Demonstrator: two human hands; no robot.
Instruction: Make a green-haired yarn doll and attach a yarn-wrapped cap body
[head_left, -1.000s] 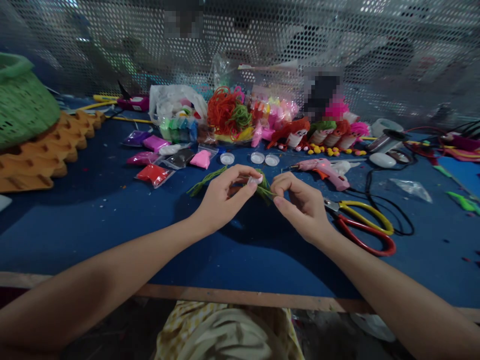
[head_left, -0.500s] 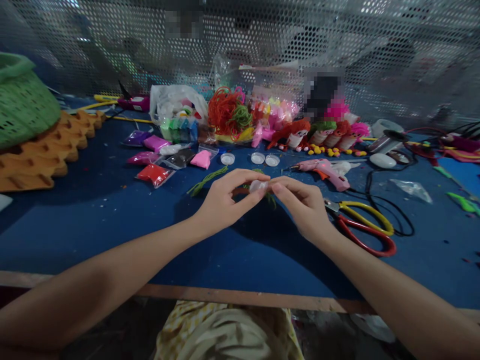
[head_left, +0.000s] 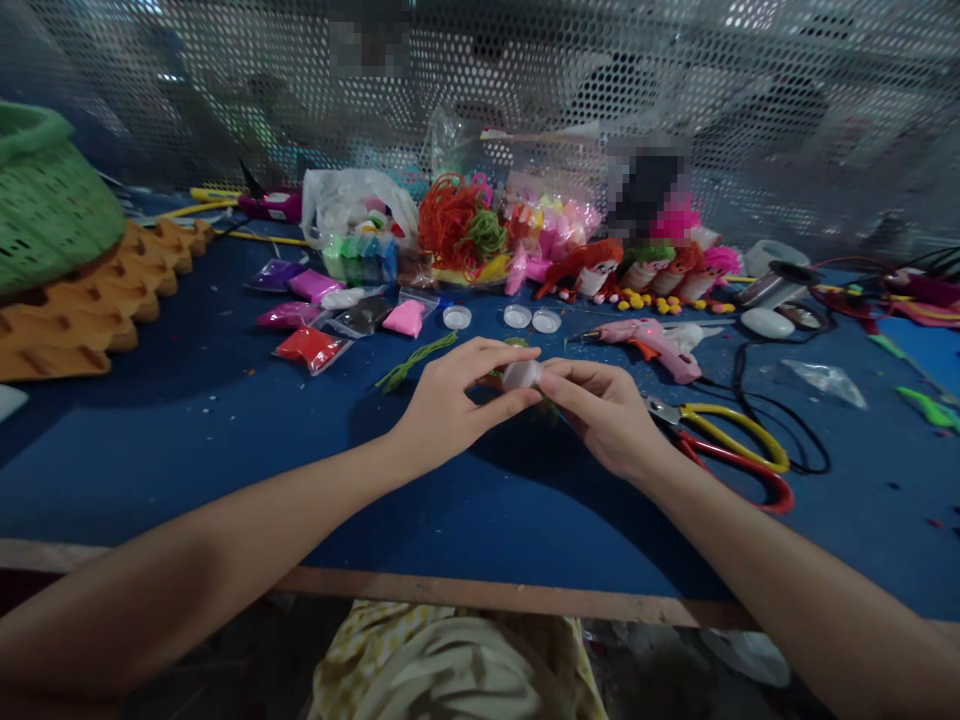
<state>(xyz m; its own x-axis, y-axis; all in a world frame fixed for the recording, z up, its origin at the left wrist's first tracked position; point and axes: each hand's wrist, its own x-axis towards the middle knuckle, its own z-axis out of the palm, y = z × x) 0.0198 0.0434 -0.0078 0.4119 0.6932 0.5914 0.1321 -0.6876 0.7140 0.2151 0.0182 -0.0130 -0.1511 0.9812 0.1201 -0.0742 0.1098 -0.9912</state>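
Observation:
Between my hands, above the blue table, is a small translucent whitish round piece (head_left: 522,375), perhaps plastic; its exact kind is unclear. My left hand (head_left: 457,395) grips its left side between thumb and fingertips. The thumb and fingers of my right hand (head_left: 604,405) pinch its right side. Green yarn (head_left: 415,362) lies in a bundle left of my left hand, and more green strands show behind my fingers, partly hidden. Three white round caps (head_left: 457,317) sit just beyond my hands.
Scissors (head_left: 735,440) with yellow and red handles lie beside my right hand, with a pink glue gun (head_left: 652,345) beyond. Clay packets (head_left: 309,347), orange yarn (head_left: 450,225) and yarn-haired dolls (head_left: 596,270) line the back. A green basket (head_left: 56,205) stands left on an orange tray (head_left: 97,310).
The whitish piece has turned between my fingers, showing more of its round side. My right fingers have shifted slightly around it; the table items look unchanged.

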